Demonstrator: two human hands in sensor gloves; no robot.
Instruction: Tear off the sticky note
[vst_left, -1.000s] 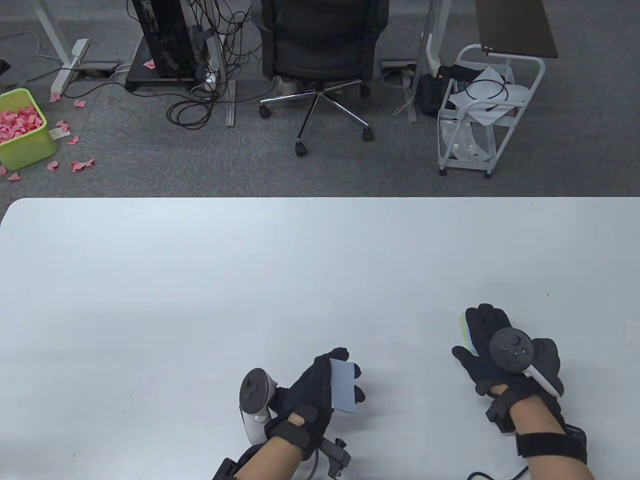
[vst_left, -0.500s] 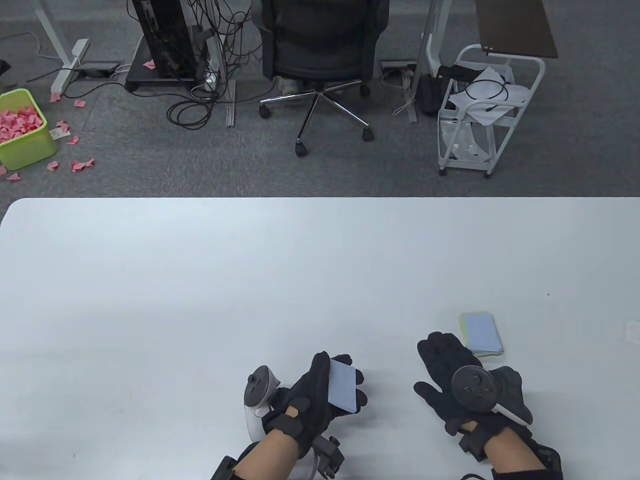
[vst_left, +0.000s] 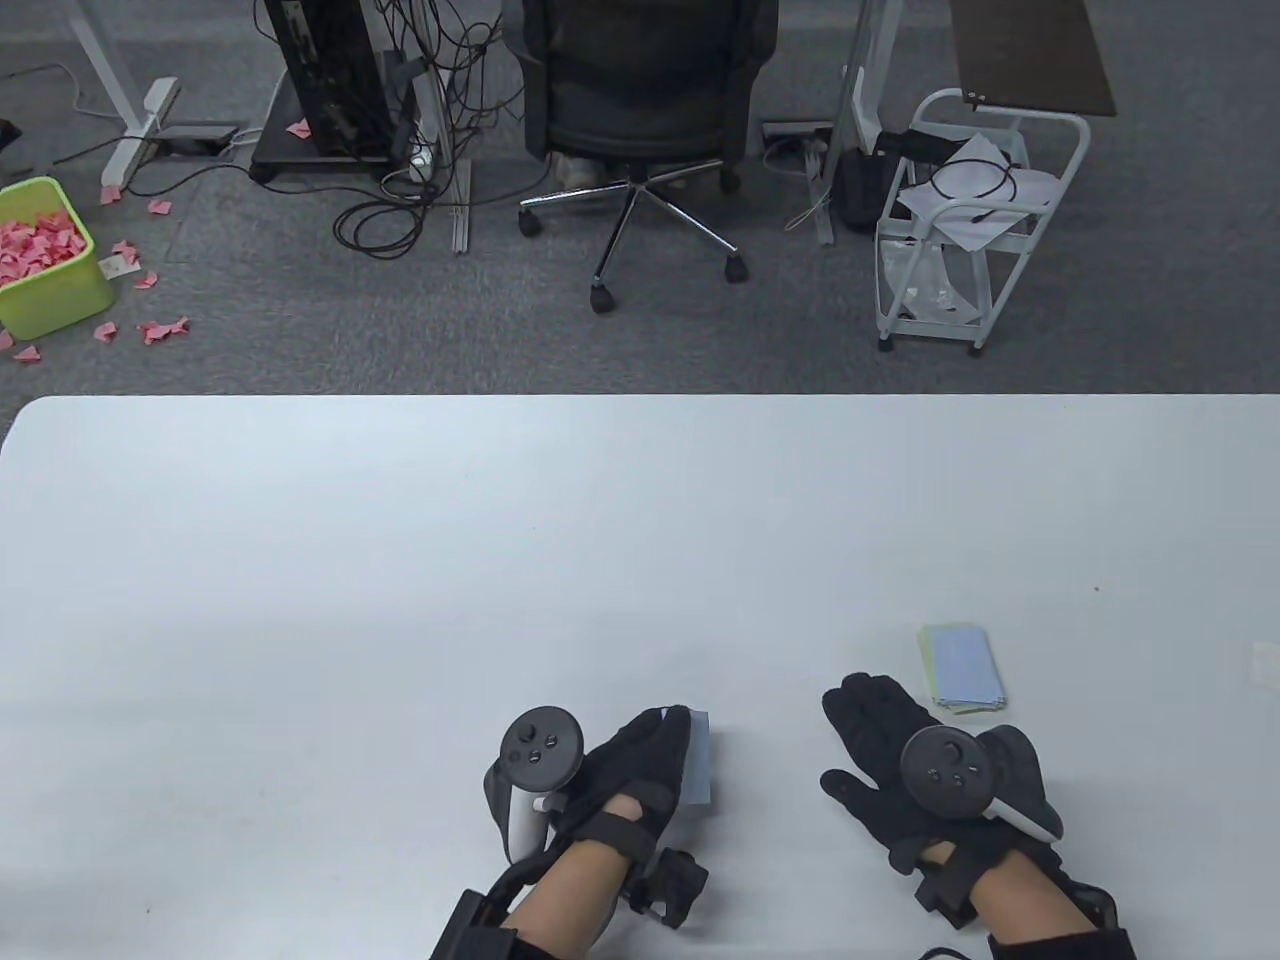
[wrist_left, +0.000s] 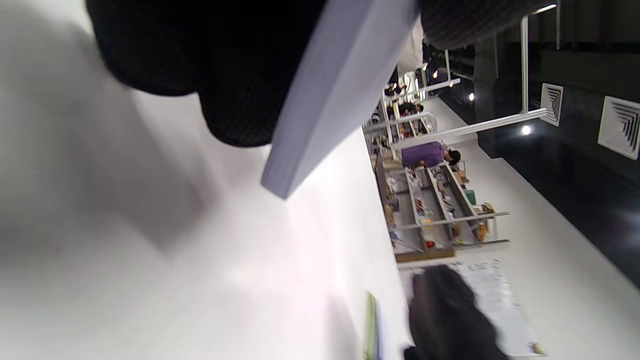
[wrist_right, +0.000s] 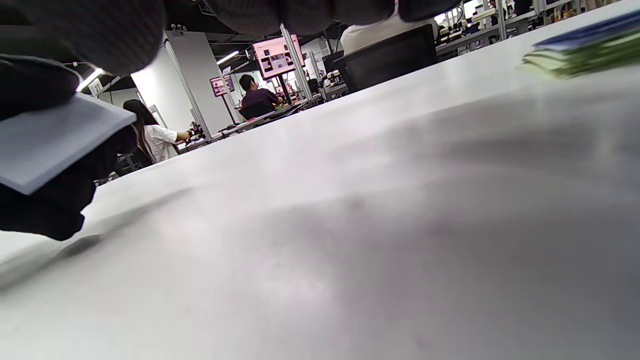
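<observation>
Two knit-gloved hands near the tabletop's (vst_left: 400, 560) near edge: left hand (vst_left: 640, 775) grips one thick blue rectangular pad (vst_left: 699, 758); right hand (vst_left: 900, 760) spread flat, beside one flat paper stack (vst_left: 962, 668).

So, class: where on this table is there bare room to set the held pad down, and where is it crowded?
Bare white table runs from the far edge down to both hands, and left of the left hand, which holds the blue pad. A gap lies between the hands. Crowded: the near right, where the right hand sits beside the note stack.
</observation>
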